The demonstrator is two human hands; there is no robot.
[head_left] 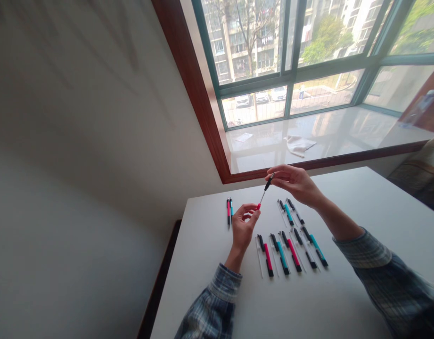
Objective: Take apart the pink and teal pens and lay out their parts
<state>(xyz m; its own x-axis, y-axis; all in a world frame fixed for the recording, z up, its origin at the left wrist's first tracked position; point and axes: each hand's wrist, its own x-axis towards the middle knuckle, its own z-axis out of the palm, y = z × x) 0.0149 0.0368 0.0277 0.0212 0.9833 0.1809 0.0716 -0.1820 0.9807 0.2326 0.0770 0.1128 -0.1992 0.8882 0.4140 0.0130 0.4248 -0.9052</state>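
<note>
My left hand (pixel 245 225) is raised over the white table (pixel 344 301), fingers curled round the red end of a pen part. My right hand (pixel 293 181) pinches the black end of the same thin piece (pixel 264 191), which slants between the two hands. Below them lie several pens in a row (pixel 290 249), red or teal with black grips, each beside a thin clear refill. Two more sets (pixel 290 212) lie farther back. Two put-together pens (pixel 230 210), one red and one teal, lie side by side at the far left.
A wide window sill (pixel 344 136) runs behind the table, with a crumpled cloth (pixel 298 144) and a small paper (pixel 243 137) on it. A grey wall is at the left. A dark gap (pixel 160 278) separates it from the table.
</note>
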